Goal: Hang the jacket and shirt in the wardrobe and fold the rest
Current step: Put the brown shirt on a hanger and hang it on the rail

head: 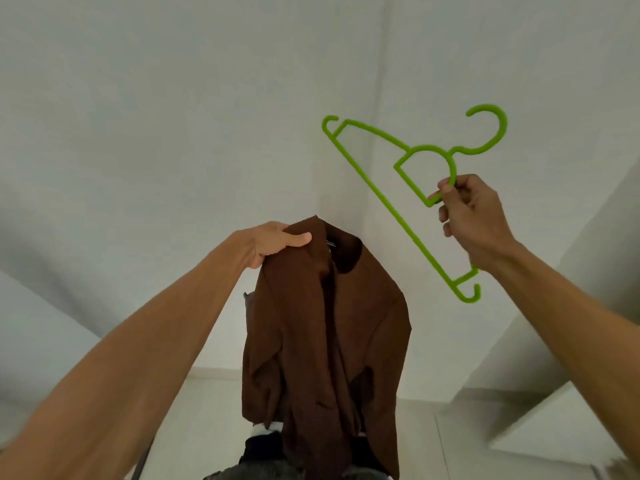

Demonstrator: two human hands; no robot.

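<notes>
White wall [173, 98], 1 jacket [329, 323], 1 hanger [391, 207]

My left grip [273, 242] holds the jacket [329, 323] by its top edge, and the jacket hangs down between my arms. To its right and higher, my right grip [471, 220] pinches the hanger [381, 197] at its inner loop. The hanger is tilted, hook uppermost, apart from the jacket. The wall [173, 133] stands behind both. More clothes [263, 445] lie under the jacket's hem.
</notes>
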